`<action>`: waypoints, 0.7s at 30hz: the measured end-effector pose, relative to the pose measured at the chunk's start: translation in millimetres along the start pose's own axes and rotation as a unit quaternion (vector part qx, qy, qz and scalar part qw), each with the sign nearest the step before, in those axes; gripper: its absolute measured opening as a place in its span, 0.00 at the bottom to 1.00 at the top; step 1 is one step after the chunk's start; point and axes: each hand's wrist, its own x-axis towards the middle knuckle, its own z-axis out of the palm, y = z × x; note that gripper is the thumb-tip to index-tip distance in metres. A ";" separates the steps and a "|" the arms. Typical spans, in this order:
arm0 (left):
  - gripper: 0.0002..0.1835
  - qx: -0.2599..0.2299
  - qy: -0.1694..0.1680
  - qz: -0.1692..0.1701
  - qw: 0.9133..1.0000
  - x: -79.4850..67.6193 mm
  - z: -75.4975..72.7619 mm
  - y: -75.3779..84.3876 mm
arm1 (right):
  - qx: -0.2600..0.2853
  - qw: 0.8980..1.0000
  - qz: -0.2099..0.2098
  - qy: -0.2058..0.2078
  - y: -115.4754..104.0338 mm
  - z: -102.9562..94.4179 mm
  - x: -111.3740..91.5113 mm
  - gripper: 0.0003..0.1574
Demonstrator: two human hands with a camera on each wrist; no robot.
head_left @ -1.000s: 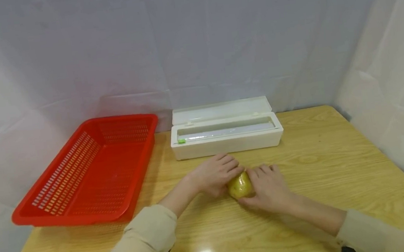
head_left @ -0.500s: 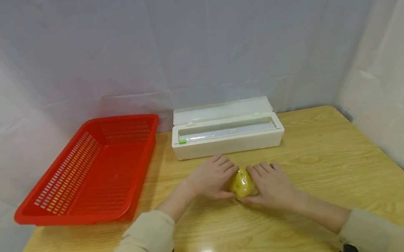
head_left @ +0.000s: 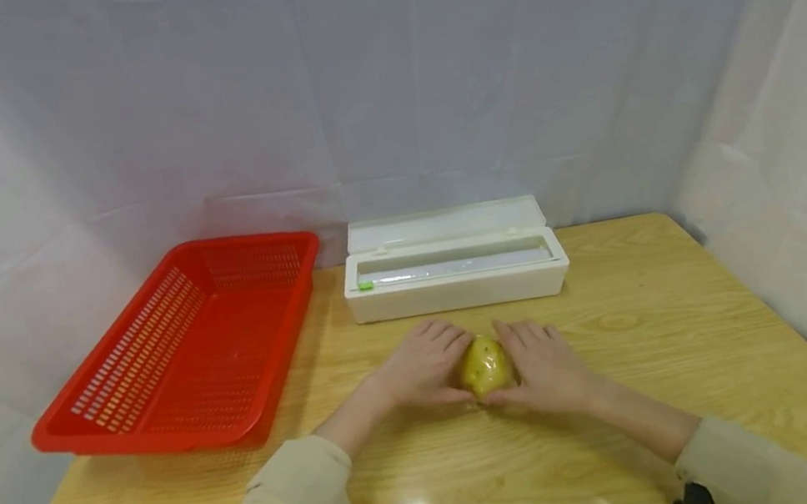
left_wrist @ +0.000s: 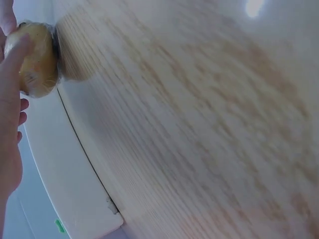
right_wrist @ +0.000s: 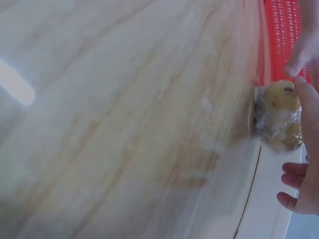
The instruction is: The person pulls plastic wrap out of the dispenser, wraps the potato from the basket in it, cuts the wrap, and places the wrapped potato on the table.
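A yellow potato wrapped in clear cling film rests on the wooden table, between both hands. My left hand holds its left side, with the thumb near the front and the fingers toward the back. On the other side, my right hand grips it the same way, and both thumbs nearly meet in front. Wrinkled film shows around the potato in the left wrist view. In the right wrist view, a dark spot marks the top of the potato. Its underside is hidden.
Behind the hands stands a white cling film box, its lid raised, a film roll inside and a green slider on its edge. A red plastic basket sits at the left. White sheeting encloses the table's back and sides.
The potato has been turned between the hands and shows more of its spotted side. My left thumb has come forward along its front. Basket and box remain in place.
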 end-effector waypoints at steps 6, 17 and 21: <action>0.46 -0.014 -0.030 -0.047 0.998 -4.6 -1.9 4.1 | -0.001 0.999 -0.039 -0.005 3.6 2.1 5.1 0.61; 0.46 -0.028 -0.038 -0.063 0.997 -3.7 3.4 12.7 | 0.052 0.998 -0.009 -0.029 9.0 7.4 4.0 0.62; 0.45 -0.052 -0.041 -0.075 0.995 -3.1 3.7 14.5 | 0.065 0.997 -0.006 -0.034 10.1 7.9 4.7 0.61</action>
